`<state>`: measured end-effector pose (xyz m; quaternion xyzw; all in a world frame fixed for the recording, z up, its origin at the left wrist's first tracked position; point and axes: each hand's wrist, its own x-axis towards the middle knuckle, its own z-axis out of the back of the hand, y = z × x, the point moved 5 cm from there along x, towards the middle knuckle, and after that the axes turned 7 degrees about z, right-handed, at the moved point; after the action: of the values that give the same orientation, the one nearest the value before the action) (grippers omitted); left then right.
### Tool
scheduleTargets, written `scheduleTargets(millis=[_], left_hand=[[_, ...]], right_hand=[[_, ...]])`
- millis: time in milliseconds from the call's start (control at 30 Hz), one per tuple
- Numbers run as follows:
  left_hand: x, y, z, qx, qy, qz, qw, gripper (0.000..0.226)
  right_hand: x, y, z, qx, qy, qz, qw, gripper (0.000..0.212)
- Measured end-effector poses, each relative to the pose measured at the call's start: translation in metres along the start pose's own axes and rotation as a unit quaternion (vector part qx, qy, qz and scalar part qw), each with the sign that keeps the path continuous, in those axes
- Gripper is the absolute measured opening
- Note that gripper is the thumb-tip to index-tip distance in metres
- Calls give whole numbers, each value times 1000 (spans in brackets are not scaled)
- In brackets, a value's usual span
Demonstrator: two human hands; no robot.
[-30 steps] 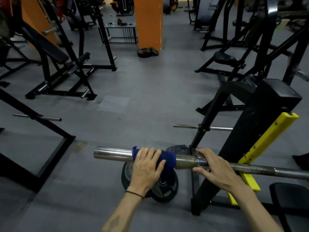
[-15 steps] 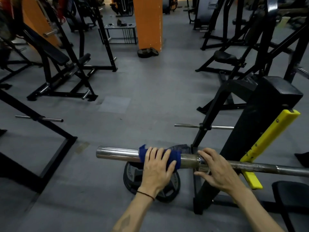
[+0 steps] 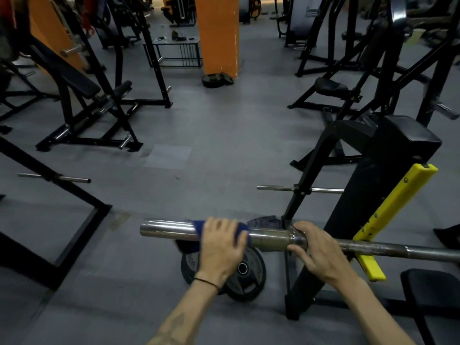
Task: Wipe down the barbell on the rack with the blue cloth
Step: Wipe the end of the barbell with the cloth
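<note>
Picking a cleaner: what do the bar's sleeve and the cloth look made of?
Barbell sleeve: looks like polished chromed steel, with bright reflections, duller and stained toward the collar. Blue cloth: soft woven fabric, probably terry or microfibre; it wraps limply round the sleeve under the left hand.

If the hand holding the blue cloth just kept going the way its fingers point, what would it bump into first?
The left hand grips the blue cloth round the barbell, so its fingers curl over that first. Beyond the bar, they point toward open grey floor; the orange pillar looks next, though depth is hard to judge.
</note>
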<state>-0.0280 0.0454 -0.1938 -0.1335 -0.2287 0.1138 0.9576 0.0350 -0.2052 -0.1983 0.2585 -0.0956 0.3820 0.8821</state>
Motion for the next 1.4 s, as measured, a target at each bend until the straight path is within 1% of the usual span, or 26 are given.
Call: scheduleTargets(millis=[33,100,133,200,233,300,333,400,433,467,500,533,600,667,733,800,867,967,1033,1067,1100,1200,1267,1333,1400], left_hand=[[-7,-23,-11,-4,17,-18,1000,36],[-16,-41,-21,-8,28,-43,999,41],[-16,-36,-18,-4,24,-70,997,43],[-12,-5,-6,7,5,-113,994,48],[-8,18,1,13,-13,-110,994,51],[-1,75,19,37,-52,-69,996,54],[1,100,29,53,-61,-50,996,54],[7,130,41,66,-53,-2,996,48],[10,130,41,64,-51,33,996,42],[13,118,37,61,-49,58,995,36],[15,94,27,62,-40,49,996,32],[12,61,13,58,-16,13,998,33],[-1,-7,-12,14,27,-48,998,38],[-10,-42,-19,-16,29,-63,997,39],[-10,-38,-12,-14,10,-86,996,38],[-7,-7,-1,-3,-11,-105,994,40],[0,42,11,10,-32,-71,997,39],[8,103,31,47,-50,-2,998,38],[12,104,35,55,-65,71,994,33],[14,90,32,51,-70,101,991,30],[13,67,26,43,-64,107,991,28],[-1,-21,-7,-11,-11,27,1000,29],[-8,-52,-18,-35,3,-11,999,34],[-7,-51,-19,-26,8,-54,998,36],[-5,-25,-12,-13,1,-84,996,38]], right_hand=[[-1,-2,-1,-5,6,0,1000,64],[-3,-2,-3,-25,19,19,999,76],[-3,-2,-3,-36,22,30,999,79],[-2,-3,0,-41,15,42,998,82],[-1,-4,1,-35,10,46,998,81],[-2,-5,2,-25,-1,50,998,78],[-2,-5,0,-24,-4,51,998,76],[-4,-5,-4,-32,-7,57,998,75],[-4,-6,-6,-39,-7,57,998,74],[-5,-6,-8,-45,-5,54,997,72],[-4,-8,-9,-48,-2,46,998,71],[-4,-9,-9,-46,0,32,998,70],[-2,-10,-11,-36,6,9,999,69],[0,-8,-10,-21,8,2,1000,67],[0,-7,-7,-2,3,7,1000,66],[-2,-8,-3,9,7,24,1000,70],[-3,-9,-2,6,20,44,999,76],[-4,-6,-3,-3,5,73,997,75],[-3,-3,-2,-8,-18,87,996,71],[-2,-2,-1,-13,-26,89,996,69],[-3,-1,-2,-16,-31,89,995,67],[-4,-2,-5,-16,-33,79,996,64],[-2,-6,-6,-11,-23,57,998,62],[-1,-8,-6,-2,-16,39,999,60],[-2,-10,-3,11,-11,46,999,61]])
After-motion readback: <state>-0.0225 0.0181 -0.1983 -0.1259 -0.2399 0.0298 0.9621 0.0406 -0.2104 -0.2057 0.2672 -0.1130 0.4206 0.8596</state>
